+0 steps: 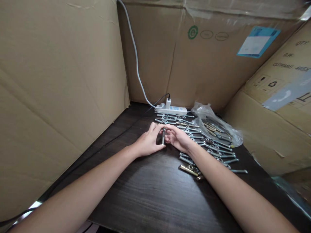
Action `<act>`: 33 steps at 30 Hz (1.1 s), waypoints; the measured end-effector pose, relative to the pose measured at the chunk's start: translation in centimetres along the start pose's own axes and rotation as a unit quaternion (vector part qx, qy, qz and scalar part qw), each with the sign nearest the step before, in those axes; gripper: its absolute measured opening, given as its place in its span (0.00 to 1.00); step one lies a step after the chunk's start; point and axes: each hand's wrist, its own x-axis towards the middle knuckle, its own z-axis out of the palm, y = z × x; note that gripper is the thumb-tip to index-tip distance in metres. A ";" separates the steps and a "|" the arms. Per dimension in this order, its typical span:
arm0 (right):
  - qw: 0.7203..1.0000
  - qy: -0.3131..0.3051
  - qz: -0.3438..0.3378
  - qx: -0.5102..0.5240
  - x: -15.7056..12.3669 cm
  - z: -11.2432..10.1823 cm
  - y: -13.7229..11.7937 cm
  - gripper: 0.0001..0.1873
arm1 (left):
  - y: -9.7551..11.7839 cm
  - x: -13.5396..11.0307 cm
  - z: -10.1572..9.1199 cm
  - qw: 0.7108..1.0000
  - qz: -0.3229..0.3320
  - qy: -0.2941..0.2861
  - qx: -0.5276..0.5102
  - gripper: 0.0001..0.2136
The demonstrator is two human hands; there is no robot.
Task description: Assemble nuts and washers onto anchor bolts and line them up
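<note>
A metal expansion bolt stands upright between my two hands, over the dark table. My left hand grips it lengthwise, with the thumb at its lower end and a finger at the top. At the upper end, the fingertips of my right hand are closed around the bolt's top; whether a small nut or washer is in them is too small to tell. Beside and beneath my right hand lie rows of silvery bolts with nuts and washers. Nearer to me is a brass-coloured sleeve with nuts next to it.
A clear plastic bag holding more bolts and sleeves lies at the back right. Against the rear cardboard sits a white power strip with a plug and cables. A black cable runs along the left. Cardboard walls close in both sides.
</note>
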 end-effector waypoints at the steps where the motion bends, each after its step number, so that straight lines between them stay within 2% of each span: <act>1: 1.000 0.002 0.005 0.009 0.1 0.0 0.0 0.10 | 0.0 0.0 0.0 1.000 -0.002 -0.001 -0.002 0.33; 15: 1.000 0.010 -0.004 -0.001 -0.1 0.1 -0.1 0.07 | 0.0 0.0 0.0 1.000 0.014 0.007 -0.003 0.32; 27: 1.000 0.011 0.008 0.025 -0.2 0.3 -0.3 0.09 | -0.2 0.0 -0.1 1.000 0.019 0.001 -0.015 0.32; 33: 1.000 0.013 -0.006 -0.004 -0.2 0.4 -0.2 0.09 | -0.3 0.0 0.1 1.000 0.025 -0.009 -0.009 0.33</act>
